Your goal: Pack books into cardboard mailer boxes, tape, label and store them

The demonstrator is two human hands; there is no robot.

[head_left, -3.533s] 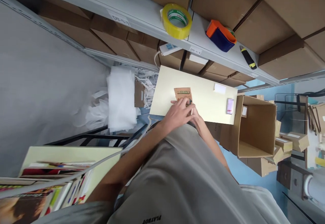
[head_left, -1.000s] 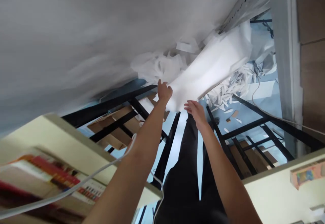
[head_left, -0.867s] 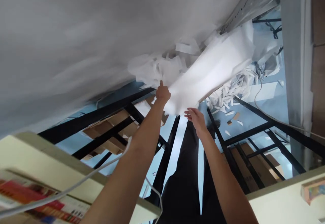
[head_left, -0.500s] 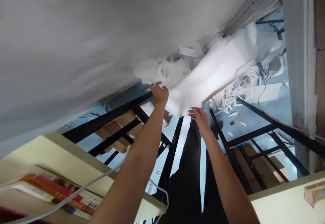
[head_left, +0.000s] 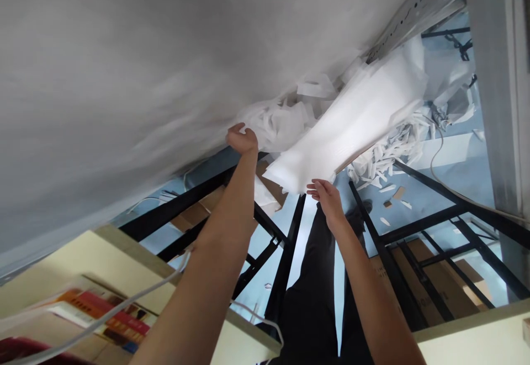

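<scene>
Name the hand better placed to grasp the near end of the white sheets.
Probably the right hand: it is at that end of the white sheets, contact unclear. The left hand is farther off, by the loose scraps.

The lower-left books (head_left: pixel 110 312) — titles too blurred to read — cross the bottom edge.

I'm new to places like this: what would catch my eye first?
Probably the bright white stack of thin, soft sheets slanting across the middle. The bare right hand is at its near end, the bare left hand off to its left. Next, the heaped white scraps on the blue floor, further right.
</scene>
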